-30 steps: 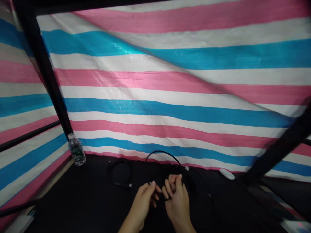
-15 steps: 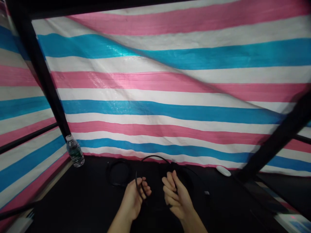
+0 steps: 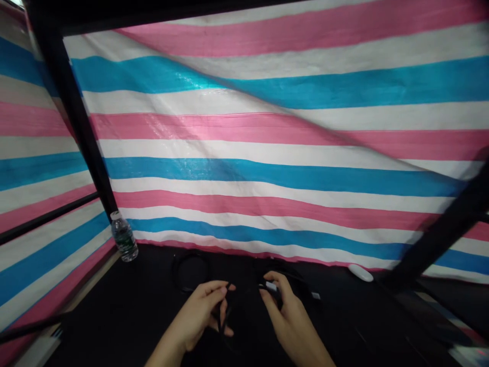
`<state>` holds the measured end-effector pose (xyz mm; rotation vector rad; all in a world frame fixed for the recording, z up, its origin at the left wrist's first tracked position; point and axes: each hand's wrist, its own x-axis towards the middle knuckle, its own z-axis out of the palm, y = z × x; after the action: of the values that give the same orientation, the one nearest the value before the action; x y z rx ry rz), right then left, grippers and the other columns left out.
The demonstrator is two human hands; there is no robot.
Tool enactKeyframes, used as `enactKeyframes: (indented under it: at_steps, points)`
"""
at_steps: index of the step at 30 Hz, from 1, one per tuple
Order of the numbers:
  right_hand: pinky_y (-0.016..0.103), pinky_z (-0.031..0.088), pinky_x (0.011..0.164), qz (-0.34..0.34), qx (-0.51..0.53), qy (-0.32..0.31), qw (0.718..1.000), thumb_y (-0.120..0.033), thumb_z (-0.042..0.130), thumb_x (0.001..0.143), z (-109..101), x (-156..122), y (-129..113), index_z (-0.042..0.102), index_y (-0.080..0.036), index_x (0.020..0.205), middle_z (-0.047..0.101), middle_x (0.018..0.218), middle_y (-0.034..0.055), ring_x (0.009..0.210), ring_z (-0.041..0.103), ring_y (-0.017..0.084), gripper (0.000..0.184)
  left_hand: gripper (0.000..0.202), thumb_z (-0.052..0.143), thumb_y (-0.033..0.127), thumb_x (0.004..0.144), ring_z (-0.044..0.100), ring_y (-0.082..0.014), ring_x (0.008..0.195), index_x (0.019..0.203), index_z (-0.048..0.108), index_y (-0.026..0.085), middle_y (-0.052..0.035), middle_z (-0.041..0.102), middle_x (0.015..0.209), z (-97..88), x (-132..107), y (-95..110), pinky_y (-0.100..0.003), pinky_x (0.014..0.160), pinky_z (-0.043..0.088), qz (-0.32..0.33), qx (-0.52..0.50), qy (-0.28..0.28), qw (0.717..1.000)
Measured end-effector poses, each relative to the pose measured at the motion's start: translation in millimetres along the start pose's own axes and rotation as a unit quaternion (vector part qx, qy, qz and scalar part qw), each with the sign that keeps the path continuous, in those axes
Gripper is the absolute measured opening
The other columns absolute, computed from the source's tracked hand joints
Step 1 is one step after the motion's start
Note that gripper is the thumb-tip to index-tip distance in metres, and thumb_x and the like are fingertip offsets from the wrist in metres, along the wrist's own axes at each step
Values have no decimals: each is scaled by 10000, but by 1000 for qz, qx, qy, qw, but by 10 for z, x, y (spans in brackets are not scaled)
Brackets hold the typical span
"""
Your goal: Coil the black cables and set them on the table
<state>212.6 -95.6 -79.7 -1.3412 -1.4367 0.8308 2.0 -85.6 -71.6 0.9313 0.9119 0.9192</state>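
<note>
Low over the black table, my left hand point(image 3: 208, 311) pinches a thin black cable point(image 3: 222, 323), part of which hangs below the fingers. Across a small gap, my right hand point(image 3: 284, 311) is closed on a cable plug point(image 3: 271, 287) with a light metal end, held between thumb and fingers. A coiled black cable point(image 3: 174, 272) lies on the table beyond my left hand. Behind my right hand are more dark cables point(image 3: 292, 272), hard to make out against the table, with another pale connector point(image 3: 316, 295) to their right.
A clear plastic bottle point(image 3: 124, 239) stands at the table's back left corner. A white rounded object, perhaps a mouse point(image 3: 360, 272), lies at the back right. Striped sheeting point(image 3: 267, 153) hangs behind the black table point(image 3: 126, 306), between dark frame posts point(image 3: 82, 132).
My right hand has turned and now shows a plug between its fingers. My left fingers have shifted along the cable into a pinch. The view has swung slightly left.
</note>
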Motion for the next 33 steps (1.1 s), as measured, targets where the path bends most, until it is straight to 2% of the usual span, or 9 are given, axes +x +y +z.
enactKeyframes:
  at_steps: [6, 10, 13, 15, 19, 22, 28, 30, 33]
  points:
    - [365, 536, 811, 48, -140, 26, 989, -399, 440, 943, -46, -15, -80, 514, -216, 1143, 729, 1008, 126, 947, 726, 272, 281, 681, 622, 742, 796, 602, -176, 652, 1135, 665, 154, -45, 654, 771, 204, -372, 81, -293, 600, 486, 25, -30, -20, 999]
    - [368, 529, 765, 23, -204, -33, 978, -373, 354, 999, -43, -65, -177, 525, -218, 1035, 722, 930, 126, 876, 725, 265, 234, 606, 741, 699, 718, 465, -100, 501, 1030, 603, 199, 50, 568, 641, 367, -477, -28, -230, 491, 361, 25, 6, 19, 999]
    - [393, 535, 819, -74, -242, -21, 967, -353, 336, 1029, -11, -169, -210, 561, -222, 1086, 705, 1001, 118, 942, 699, 259, 266, 534, 666, 738, 754, 243, -63, 397, 825, 487, 240, 127, 348, 511, 383, -461, -98, -216, 397, 207, 29, 42, 87, 995]
    - [426, 534, 876, -165, -275, 8, 947, -318, 367, 1032, 8, -227, -206, 577, -229, 1149, 682, 1062, 115, 1006, 673, 264, 256, 558, 629, 774, 749, 214, -66, 379, 775, 429, 254, 138, 292, 487, 348, -459, -111, -214, 375, 190, 33, 62, 111, 991]
    - [497, 527, 925, -332, -353, 54, 873, -233, 455, 1008, 9, -233, -223, 623, -225, 1064, 632, 1127, 131, 1104, 619, 306, 177, 585, 574, 824, 736, 269, -69, 352, 764, 441, 254, 125, 373, 503, 295, -540, -53, -219, 368, 293, 12, 68, 60, 996]
    - [524, 511, 980, -400, -373, 64, 835, -182, 488, 980, -14, -185, -277, 619, -202, 1033, 624, 1241, 158, 1224, 578, 347, 143, 570, 587, 791, 755, 233, -54, 360, 708, 439, 242, 117, 366, 513, 322, -625, 24, -207, 358, 208, -25, 98, 27, 995]
    - [360, 565, 719, -271, -339, -98, 896, -262, 477, 1008, -179, -197, -511, 568, -207, 1186, 730, 979, 83, 841, 720, 247, 208, 590, 588, 745, 797, 236, -70, 345, 560, 407, 237, 98, 308, 415, 355, -744, 149, -244, 386, 192, 16, 145, -8, 989]
    - [344, 553, 755, -221, -285, -160, 919, -318, 472, 1018, -269, -215, -653, 590, -227, 1119, 723, 967, 61, 878, 712, 235, 180, 637, 530, 761, 827, 368, -87, 376, 516, 479, 207, 47, 413, 417, 338, -760, 153, -250, 452, 287, 62, 114, -26, 991]
    - [303, 542, 684, -125, -175, -196, 957, -461, 484, 1007, -373, -214, -848, 601, -225, 967, 679, 897, 27, 749, 682, 187, 266, 658, 505, 759, 842, 592, -168, 576, 597, 642, 164, -52, 630, 583, 360, -683, 61, -292, 649, 450, 110, -62, -10, 992]
